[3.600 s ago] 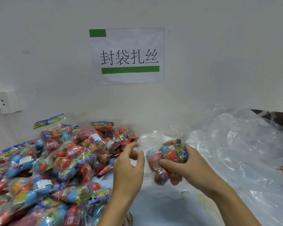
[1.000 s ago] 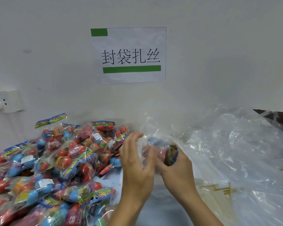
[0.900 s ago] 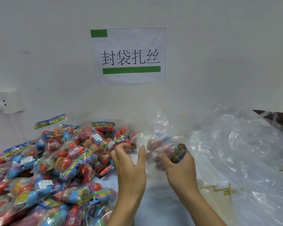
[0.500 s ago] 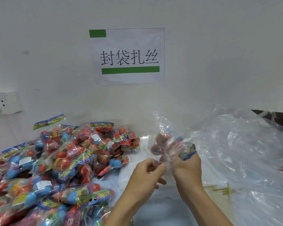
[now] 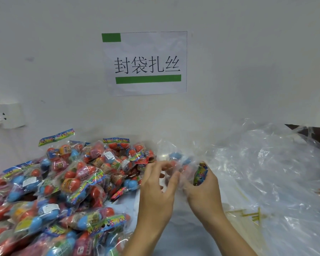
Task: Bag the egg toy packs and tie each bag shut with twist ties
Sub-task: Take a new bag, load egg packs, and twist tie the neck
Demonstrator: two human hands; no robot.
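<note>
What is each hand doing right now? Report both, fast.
Left hand: fingers curled, pinching the clear bag.
Right hand: gripping the bagged egg toy pack.

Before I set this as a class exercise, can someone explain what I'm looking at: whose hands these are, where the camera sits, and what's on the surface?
No machine here: a person works bare-handed, filmed by a camera on their head looking forward and down. The right hand has a grip on a clear bag with an egg toy pack inside; the left hand touches the bag, though whether it pinches the plastic is unclear. On the left lies a pile of egg toy packs. On the right are loose clear plastic bags and yellow-green twist ties. A paper sign and a power socket are on the wall.
</note>
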